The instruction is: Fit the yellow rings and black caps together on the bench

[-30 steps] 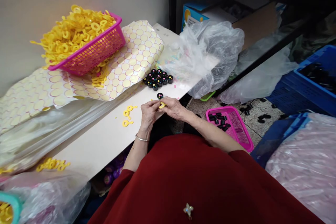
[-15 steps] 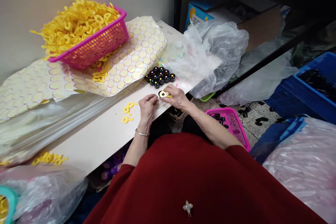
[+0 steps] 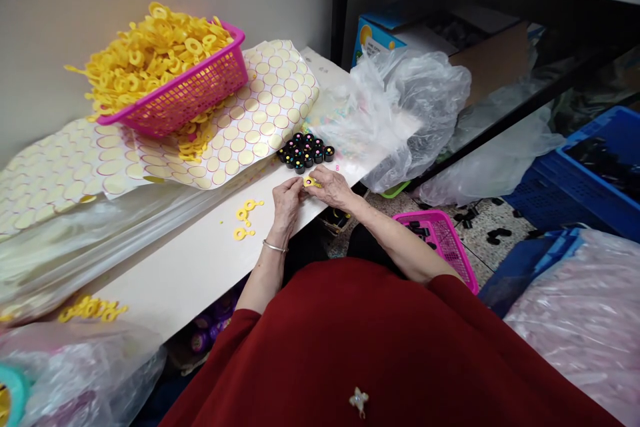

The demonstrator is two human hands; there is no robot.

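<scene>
My left hand [image 3: 287, 203] and my right hand [image 3: 331, 188] meet at the front edge of the white table [image 3: 200, 260], fingers pinched together on a small yellow ring piece [image 3: 310, 182] that sits over a black cap. Just beyond the fingertips stands a cluster of several black caps [image 3: 306, 151] with coloured dots on top. Three loose yellow rings [image 3: 245, 216] lie on the table left of my left hand. A silver bangle circles my left wrist.
A pink basket [image 3: 175, 97] heaped with yellow rings rests on a sticker sheet [image 3: 240, 127] at the back left. A clear plastic bag [image 3: 400, 107] lies right of the caps. On the floor sit a pink basket [image 3: 440, 240] of black parts and a blue crate [image 3: 595, 167].
Both hands carried the yellow ring from near my body up to the lone black cap by the cluster; the left hand has rejoined the right on it.
</scene>
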